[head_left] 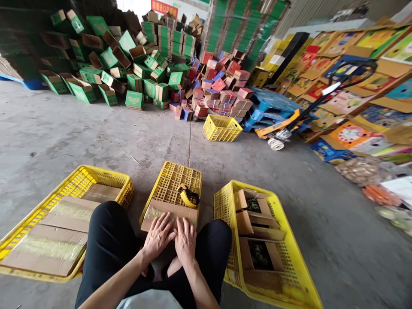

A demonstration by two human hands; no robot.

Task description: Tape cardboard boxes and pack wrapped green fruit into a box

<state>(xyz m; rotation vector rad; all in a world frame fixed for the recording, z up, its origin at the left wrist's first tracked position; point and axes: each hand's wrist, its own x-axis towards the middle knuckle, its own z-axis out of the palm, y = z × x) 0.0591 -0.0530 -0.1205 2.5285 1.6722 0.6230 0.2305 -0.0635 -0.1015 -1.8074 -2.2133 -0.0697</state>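
Both palms lie flat on top of a cardboard box (151,213) with clear tape across it. My left hand (160,235) has its fingers spread over the box's near edge. Beside it, my right hand (186,240) rests with fingers stretched out, the two thumbs close together. Under the box is an upturned yellow crate (170,175). Just beyond my fingers, a yellow and black tape dispenser (188,196) sits on the crate next to the box.
Left, a yellow crate (77,180) holds taped boxes (51,244). Right, another yellow crate (289,244) holds open boxes (260,253) with dark contents. Farther off are a yellow basket (222,128), a pallet jack (283,128), blue pallets (270,101) and heaped green cartons (133,99).
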